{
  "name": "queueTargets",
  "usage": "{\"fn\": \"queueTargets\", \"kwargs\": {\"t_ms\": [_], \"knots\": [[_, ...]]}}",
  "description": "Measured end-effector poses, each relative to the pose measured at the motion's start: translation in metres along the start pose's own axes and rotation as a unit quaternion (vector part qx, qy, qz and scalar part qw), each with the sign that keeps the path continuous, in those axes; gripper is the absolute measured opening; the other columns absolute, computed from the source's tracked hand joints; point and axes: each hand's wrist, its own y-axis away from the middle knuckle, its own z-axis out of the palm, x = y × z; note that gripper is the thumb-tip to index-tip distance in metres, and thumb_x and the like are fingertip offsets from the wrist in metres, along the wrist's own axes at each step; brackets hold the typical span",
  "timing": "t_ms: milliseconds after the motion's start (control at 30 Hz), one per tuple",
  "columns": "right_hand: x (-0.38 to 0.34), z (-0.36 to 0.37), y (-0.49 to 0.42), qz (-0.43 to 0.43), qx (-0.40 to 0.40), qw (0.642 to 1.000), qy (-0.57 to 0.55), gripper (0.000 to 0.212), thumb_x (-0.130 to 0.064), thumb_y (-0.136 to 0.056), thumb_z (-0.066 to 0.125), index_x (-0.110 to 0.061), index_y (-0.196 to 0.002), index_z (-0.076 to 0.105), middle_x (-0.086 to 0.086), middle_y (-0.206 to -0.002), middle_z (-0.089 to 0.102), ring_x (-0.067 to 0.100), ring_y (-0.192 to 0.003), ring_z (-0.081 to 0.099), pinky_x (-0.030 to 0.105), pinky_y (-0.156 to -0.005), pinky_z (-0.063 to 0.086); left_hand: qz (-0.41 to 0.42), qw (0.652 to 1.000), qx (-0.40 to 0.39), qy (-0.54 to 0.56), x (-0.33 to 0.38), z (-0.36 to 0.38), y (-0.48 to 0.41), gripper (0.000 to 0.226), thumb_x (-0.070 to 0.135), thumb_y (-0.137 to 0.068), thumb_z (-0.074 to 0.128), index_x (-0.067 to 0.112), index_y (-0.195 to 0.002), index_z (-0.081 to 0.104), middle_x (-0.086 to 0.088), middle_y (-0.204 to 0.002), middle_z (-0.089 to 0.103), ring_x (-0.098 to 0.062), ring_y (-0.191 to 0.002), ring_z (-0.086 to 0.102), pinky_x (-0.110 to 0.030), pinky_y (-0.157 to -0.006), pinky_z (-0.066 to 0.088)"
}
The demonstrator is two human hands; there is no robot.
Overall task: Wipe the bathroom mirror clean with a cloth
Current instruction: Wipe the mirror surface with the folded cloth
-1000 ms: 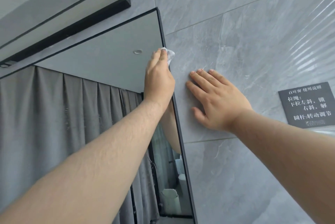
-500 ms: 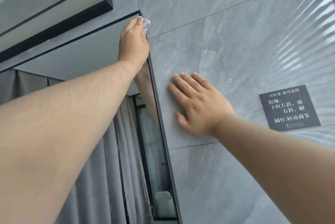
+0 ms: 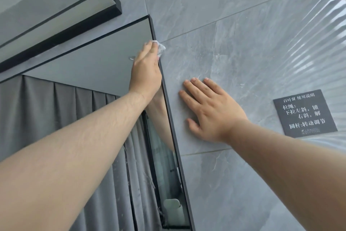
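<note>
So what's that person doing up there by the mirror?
The person is cleaning the mirror. Their left hand presses a small white cloth against the mirror's right edge, a little below its top corner. Their right hand lies flat on the grey tiled wall beside the mirror, fingers spread, seemingly for support. A black sign hangs on the wall further right.

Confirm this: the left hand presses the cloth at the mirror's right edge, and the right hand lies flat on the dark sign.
Not the sign. The head view shows the right hand flat on the grey wall, the sign apart to its right. The left hand does press the cloth at the mirror's right edge.
</note>
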Motion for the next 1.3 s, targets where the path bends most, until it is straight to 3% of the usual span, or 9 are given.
{"fn": "queueTargets", "kwargs": {"t_ms": [67,333,433,733,833,967,1067,1200,1300], "knots": [[0.0,0.0,0.0,0.001,0.0,1.0,-0.005,0.072,-0.047,-0.083,0.042,-0.006,-0.141,0.053,0.019,-0.15,0.046,0.035,-0.14,0.043,0.051,-0.119,0.026,-0.01,1.0,-0.007,0.008,0.003,0.001,0.021,0.044,0.002,-0.098,0.041,-0.001,-0.141,0.05,-0.021,-0.145,0.049,-0.035,-0.136,0.045,-0.039,-0.116,0.033],[-0.002,-0.002,0.0,0.001,0.009,1.0,-0.025,0.07,-0.044,-0.082,0.043,-0.003,-0.138,0.056,0.022,-0.147,0.049,0.038,-0.136,0.046,0.052,-0.117,0.029,0.018,0.999,0.015,0.025,0.029,0.004,0.133,0.039,0.002,-0.098,0.042,-0.006,-0.134,0.054,-0.023,-0.139,0.053,-0.032,-0.135,0.043,-0.032,-0.117,0.029],[-0.001,-0.001,0.0,0.0,0.006,1.0,-0.022,0.07,-0.044,-0.083,0.042,-0.003,-0.138,0.055,0.021,-0.147,0.049,0.038,-0.137,0.046,0.052,-0.117,0.029,0.039,0.999,0.012,0.012,0.026,0.005,0.149,0.039,-0.01,-0.092,0.051,-0.008,-0.131,0.056,-0.026,-0.137,0.054,-0.031,-0.134,0.043,-0.032,-0.117,0.03],[0.0,0.002,0.0,-0.004,0.028,0.999,-0.016,0.072,-0.045,-0.082,0.04,-0.002,-0.136,0.056,0.023,-0.145,0.05,0.039,-0.135,0.047,0.053,-0.117,0.03,0.043,0.999,-0.002,-0.008,0.004,0.001,0.066,0.041,-0.004,-0.094,0.045,-0.006,-0.133,0.055,-0.027,-0.138,0.054,-0.042,-0.131,0.049,-0.029,-0.114,0.027],[0.0,0.003,-0.001,-0.009,0.028,0.999,-0.012,0.072,-0.046,-0.082,0.038,-0.003,-0.138,0.055,0.023,-0.146,0.049,0.039,-0.136,0.046,0.052,-0.118,0.028,0.006,1.0,-0.001,-0.006,-0.004,-0.001,0.018,0.043,0.001,-0.097,0.043,0.0,-0.139,0.051,-0.02,-0.145,0.049,-0.033,-0.139,0.042,-0.025,-0.117,0.024],[0.001,0.004,0.0,-0.005,0.032,0.999,-0.01,0.074,-0.047,-0.082,0.036,-0.003,-0.139,0.053,0.022,-0.148,0.047,0.038,-0.138,0.044,0.051,-0.119,0.026,-0.012,1.0,0.015,0.008,-0.007,-0.002,-0.006,0.043,0.007,-0.098,0.042,0.003,-0.14,0.052,-0.012,-0.147,0.049,-0.016,-0.136,0.044,-0.002,-0.108,0.017],[0.001,0.003,-0.001,-0.005,0.037,0.999,-0.014,0.073,-0.047,-0.081,0.037,-0.003,-0.138,0.054,0.022,-0.147,0.048,0.038,-0.138,0.044,0.051,-0.119,0.027,-0.027,0.999,0.004,0.016,-0.006,-0.003,-0.005,0.044,0.009,-0.1,0.042,0.004,-0.143,0.048,-0.013,-0.151,0.044,-0.022,-0.141,0.04,-0.011,-0.114,0.018],[0.001,0.004,0.0,-0.007,0.045,0.999,-0.019,0.072,-0.046,-0.081,0.038,-0.003,-0.136,0.055,0.022,-0.146,0.049,0.038,-0.136,0.046,0.051,-0.118,0.028,-0.042,0.999,-0.004,0.015,-0.004,-0.008,0.014,0.044,0.01,-0.101,0.042,0.005,-0.145,0.045,-0.015,-0.152,0.042,-0.024,-0.144,0.036,-0.004,-0.111,0.012],[0.001,0.004,0.0,-0.007,0.052,0.998,-0.022,0.072,-0.047,-0.082,0.038,-0.003,-0.137,0.055,0.023,-0.146,0.049,0.038,-0.136,0.046,0.051,-0.118,0.028,-0.032,0.999,-0.017,0.006,-0.002,-0.013,0.056,0.047,0.008,-0.097,0.038,0.002,-0.143,0.047,-0.017,-0.151,0.043,-0.027,-0.143,0.037,-0.011,-0.115,0.015]]}}
